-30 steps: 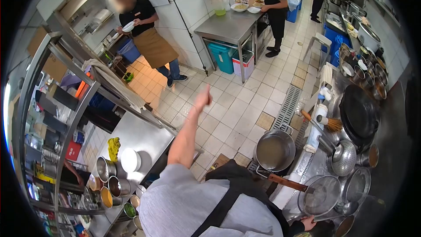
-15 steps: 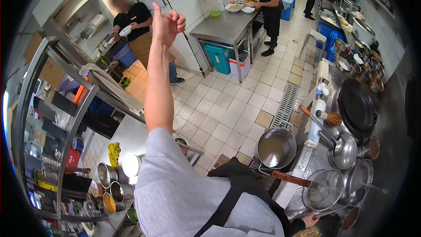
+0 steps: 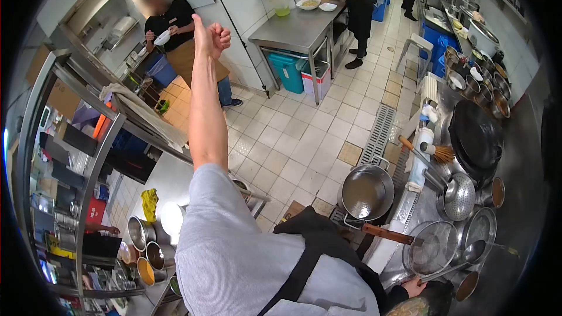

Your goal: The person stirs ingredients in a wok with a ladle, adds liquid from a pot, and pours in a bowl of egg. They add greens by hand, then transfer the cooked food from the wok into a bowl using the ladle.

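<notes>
My left hand [image 3: 212,38] is raised at the end of my outstretched arm, fingers curled into the palm and thumb sticking up, with nothing in it. Low on the right, my right hand [image 3: 413,288] is closed around the end of a long metal handle that runs to a ladle [image 3: 474,251]. Beside that hand is a dark pan [image 3: 436,298], partly cut off by the frame's lower edge. A round mesh strainer [image 3: 433,248] with a wooden handle lies just above the right hand.
A large pot [image 3: 367,193] stands right of my body. Woks [image 3: 477,137] and a perforated skimmer [image 3: 458,197] line the right counter. One person [image 3: 170,23] holds a white bowl; another [image 3: 358,6] works at a steel table [image 3: 293,38]. Metal pots [image 3: 141,233] stand lower left.
My left hand has shifted slightly left and down in view, still thumb up. The person at the steel table has lowered their head area out of view and reaches over the table.
</notes>
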Motion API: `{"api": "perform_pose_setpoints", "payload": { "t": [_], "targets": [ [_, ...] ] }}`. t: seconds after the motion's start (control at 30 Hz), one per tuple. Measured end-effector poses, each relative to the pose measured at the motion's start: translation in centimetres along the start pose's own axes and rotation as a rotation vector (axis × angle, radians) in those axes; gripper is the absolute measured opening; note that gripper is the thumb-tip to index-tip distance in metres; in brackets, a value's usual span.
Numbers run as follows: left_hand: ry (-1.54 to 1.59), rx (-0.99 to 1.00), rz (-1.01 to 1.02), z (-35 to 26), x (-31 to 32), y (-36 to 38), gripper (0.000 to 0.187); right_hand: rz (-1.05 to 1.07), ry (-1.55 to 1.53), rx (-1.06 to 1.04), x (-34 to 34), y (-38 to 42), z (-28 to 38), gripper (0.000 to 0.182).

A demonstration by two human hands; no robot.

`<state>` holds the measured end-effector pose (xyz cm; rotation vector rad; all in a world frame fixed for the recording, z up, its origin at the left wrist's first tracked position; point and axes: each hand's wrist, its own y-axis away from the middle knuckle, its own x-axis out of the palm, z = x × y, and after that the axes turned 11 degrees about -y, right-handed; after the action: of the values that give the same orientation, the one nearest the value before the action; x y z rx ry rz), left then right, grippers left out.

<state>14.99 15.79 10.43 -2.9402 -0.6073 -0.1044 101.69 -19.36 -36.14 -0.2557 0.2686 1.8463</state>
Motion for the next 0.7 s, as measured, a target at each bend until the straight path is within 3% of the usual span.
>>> {"api": "perform_pose_setpoints", "payload": {
  "t": [0.13, 0.33, 0.47, 0.53, 0.57, 0.6, 0.7],
  "targets": [
    [0.006, -0.014, -0.04, 0.7, -0.2, -0.1, 0.084, -0.026, -0.144, 0.001, 0.7, 1.8, 2.3, 0.07],
    [0.011, -0.025, -0.024, 0.9, -0.6, 0.0, 0.084, -0.102, 0.057, -0.106, 1.1, 0.9, 1.4, 0.071],
    [0.02, -0.026, -0.039, 0.7, -0.7, 0.2, 0.085, 0.018, -0.003, 0.047, 0.9, 1.1, 2.8, 0.067],
    [0.037, -0.019, 0.015, 1.4, -2.1, -0.5, 0.085, 0.024, 0.002, -0.221, 1.4, -0.7, -0.9, 0.065],
    [0.03, -0.032, 0.041, 1.5, -2.6, -0.5, 0.083, 0.011, 0.066, -0.593, 1.2, -3.2, -4.9, 0.064],
    [0.026, -0.025, 0.09, 1.5, -2.6, -0.3, 0.082, -0.005, 0.09, -0.765, 1.1, -3.3, -5.2, 0.063],
    [0.046, -0.003, 0.023, 3.5, -0.5, 1.3, 0.078, 0.059, -0.294, -0.253, 1.8, 0.0, -0.7, 0.064]
  ]
}}
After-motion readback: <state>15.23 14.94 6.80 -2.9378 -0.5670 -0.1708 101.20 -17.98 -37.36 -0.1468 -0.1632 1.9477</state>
